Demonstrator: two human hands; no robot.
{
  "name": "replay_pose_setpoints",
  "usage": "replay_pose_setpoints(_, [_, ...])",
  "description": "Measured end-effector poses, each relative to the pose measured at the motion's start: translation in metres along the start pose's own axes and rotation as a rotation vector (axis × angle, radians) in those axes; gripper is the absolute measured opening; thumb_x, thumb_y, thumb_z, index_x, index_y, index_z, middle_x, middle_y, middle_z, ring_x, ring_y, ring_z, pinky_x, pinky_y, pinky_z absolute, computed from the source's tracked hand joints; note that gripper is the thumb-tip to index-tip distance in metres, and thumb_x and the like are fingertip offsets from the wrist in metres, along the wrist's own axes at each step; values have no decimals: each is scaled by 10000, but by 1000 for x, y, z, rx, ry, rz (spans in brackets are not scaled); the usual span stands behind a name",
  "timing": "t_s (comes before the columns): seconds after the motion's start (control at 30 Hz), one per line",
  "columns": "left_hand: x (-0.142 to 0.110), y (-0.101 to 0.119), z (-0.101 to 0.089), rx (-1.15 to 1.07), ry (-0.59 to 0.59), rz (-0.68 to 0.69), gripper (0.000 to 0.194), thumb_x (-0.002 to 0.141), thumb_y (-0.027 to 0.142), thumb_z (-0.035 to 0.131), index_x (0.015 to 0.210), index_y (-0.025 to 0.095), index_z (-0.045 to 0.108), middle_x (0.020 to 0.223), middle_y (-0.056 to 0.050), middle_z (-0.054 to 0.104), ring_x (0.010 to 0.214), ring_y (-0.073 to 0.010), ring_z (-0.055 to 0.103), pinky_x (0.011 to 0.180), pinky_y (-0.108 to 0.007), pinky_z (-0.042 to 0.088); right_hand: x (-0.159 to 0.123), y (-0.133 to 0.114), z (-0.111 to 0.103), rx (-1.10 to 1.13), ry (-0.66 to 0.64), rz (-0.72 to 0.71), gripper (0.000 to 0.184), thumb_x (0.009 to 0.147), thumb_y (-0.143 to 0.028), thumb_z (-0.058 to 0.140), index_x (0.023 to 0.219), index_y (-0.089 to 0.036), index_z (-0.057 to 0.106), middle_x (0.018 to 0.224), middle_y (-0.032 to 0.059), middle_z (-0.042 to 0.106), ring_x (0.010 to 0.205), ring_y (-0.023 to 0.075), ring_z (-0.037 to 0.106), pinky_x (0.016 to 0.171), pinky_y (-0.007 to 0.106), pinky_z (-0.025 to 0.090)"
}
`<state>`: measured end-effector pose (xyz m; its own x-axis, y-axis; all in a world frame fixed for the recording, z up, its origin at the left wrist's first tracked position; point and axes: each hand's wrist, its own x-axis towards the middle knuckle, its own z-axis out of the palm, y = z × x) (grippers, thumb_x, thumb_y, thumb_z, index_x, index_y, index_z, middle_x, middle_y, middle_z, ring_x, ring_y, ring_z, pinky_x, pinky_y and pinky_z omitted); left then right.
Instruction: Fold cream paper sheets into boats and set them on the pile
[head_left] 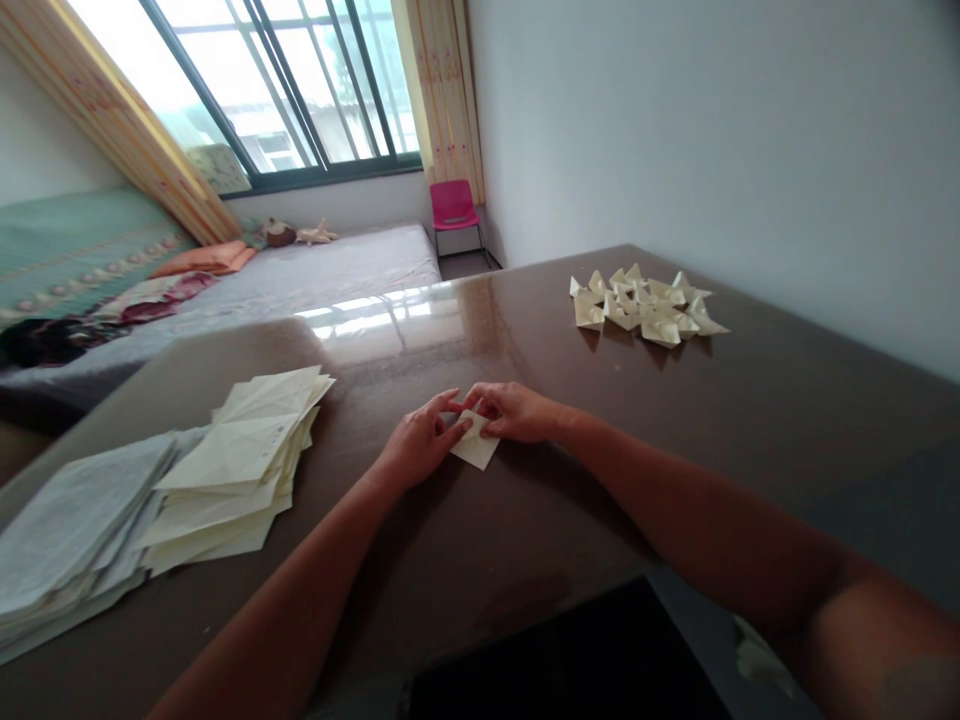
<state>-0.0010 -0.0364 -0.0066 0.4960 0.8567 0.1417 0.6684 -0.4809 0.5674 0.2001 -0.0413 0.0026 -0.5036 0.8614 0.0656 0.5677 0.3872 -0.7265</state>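
The piece of folded paper (478, 455) is cream in colour, small, and creased into a compact, roughly diamond-shaped form, with one corner pointing toward the wearer. It lies on the brown table (570, 520), near the middle of the view, between the two hands. Its upper portion is partly covered by the fingers.

The left hand (420, 440) grips the paper at its left side, thumb pressed on the upper face. The right hand (521, 412) pinches it at the upper right, fingers bent.

The table surface is glossy and reflects the window (300, 90). To the left lies an uneven stack of cream sheets (240, 450), the top ones bearing fold lines. Beside it is a stack of grey-white sheets (82, 510). Toward the far right stands a cluster of folded paper shapes (649, 308), cream, with pointed corners raised.

Writing: small dark marks near the right edge of an upper cream sheet may be print; they are too small to read.
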Motion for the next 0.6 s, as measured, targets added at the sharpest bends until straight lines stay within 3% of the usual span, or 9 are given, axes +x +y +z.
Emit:
replay_pose_setpoints(0.23, [1,-3,-4,-22,-20,-14,460,794,491,573,1145,199,630,901,-38,664,628,-129,563,599,-257,437,-3,-5,-6,-52,16,-137,259,716,-72,629,959,-160,647,846,5,654,775,132,578,709,232,421])
replay_pose_setpoints(0.4, [-1,5,-8,-342,-16,-82,557,730,506,649,1164,160,618,864,-49,687,697,-170,612,606,-260,459,-6,-12,-12,-2,80,-284,170,800,-110,591,927,-174,683,871,25,655,889,157,568,815,273,430])
replay_pose_setpoints(0.53, [-1,14,-9,-592,9,-104,441,733,475,662,1031,150,637,856,-44,689,752,-169,620,632,-252,466,-2,-12,-8,111,188,-250,163,783,-146,614,938,-171,656,954,42,614,893,153,572,746,261,469])
replay_pose_setpoints(0.6, [-1,15,-9,-707,52,-139,387,734,452,673,974,155,611,793,-19,671,697,-142,605,609,-239,456,0,-11,-5,190,289,-173,270,747,-190,660,1010,-177,604,1062,58,581,912,155,571,707,252,483])
